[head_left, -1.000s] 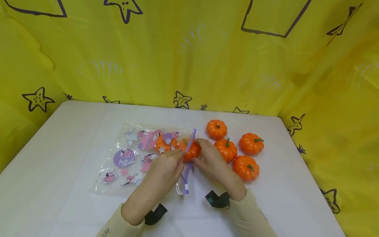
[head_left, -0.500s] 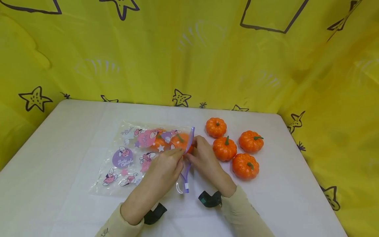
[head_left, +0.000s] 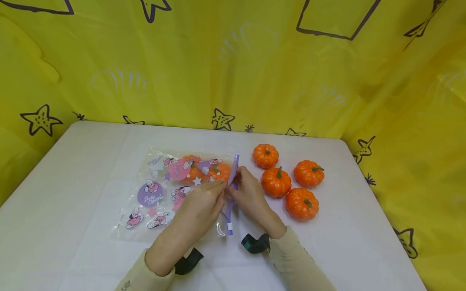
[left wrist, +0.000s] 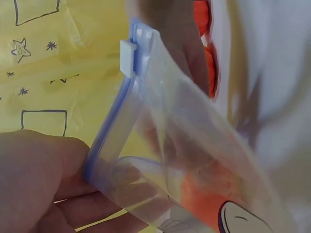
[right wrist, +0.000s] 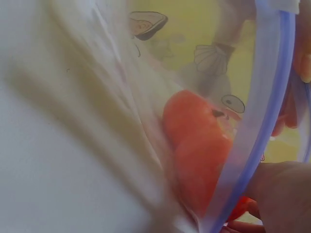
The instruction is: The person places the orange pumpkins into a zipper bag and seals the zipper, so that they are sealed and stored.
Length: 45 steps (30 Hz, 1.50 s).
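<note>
In the head view, we look forward and down. Both wrist views share, close up, the transparent, purple-edged plastic bag [head_left: 166,189].

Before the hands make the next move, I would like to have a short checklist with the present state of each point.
1. Bag mouth open: ok, its edges stand apart.
2. Left hand holding the bag's edge: ok.
3. Slider near one end of the zip: ok.
4. Right hand away from the mouth: not ok.
5. Right hand empty: cannot tell, partly hidden.
6. Pumpkins all inside: not ok, four lie on the table.
</note>
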Motion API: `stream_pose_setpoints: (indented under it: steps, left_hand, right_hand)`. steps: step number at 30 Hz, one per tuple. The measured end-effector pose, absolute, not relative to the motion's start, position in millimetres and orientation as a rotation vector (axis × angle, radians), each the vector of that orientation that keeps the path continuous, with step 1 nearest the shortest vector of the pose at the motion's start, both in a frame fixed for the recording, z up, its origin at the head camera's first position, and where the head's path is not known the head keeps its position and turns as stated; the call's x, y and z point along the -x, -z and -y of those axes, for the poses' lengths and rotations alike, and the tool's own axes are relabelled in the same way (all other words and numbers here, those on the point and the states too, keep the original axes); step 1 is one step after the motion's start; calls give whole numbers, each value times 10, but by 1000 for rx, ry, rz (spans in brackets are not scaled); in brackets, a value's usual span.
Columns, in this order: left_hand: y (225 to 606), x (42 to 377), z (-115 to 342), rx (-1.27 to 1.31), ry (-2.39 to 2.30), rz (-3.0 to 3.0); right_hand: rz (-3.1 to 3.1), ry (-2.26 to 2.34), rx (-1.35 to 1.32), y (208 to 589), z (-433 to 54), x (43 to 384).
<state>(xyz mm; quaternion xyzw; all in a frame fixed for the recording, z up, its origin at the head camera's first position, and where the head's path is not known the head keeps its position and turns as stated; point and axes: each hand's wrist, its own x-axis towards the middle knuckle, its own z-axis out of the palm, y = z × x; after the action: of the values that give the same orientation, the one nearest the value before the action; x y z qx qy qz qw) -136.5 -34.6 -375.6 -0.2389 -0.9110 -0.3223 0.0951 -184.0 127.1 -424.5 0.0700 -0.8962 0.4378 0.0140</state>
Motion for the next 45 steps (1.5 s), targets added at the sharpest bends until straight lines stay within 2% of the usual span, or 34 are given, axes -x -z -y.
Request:
stream_pose_setpoints:
  steps: [8,22,34,45]
  left_hand:
    - [3756,1384,364,690,956,2719]
    - [3845,1393,420,676,800,2724]
    - [3890,1267,441,678,668,2966]
    - [3828,1337,430,669,730,2988]
  right_hand:
    - [2893,-1318,-234,4121,-1399,1798]
    - [2745,-1171,-319,3694,-1984,1694]
    - [3076,-939,-143,3673,-2265,1668]
    - [3143,-936,-94,3704,-2327,1715]
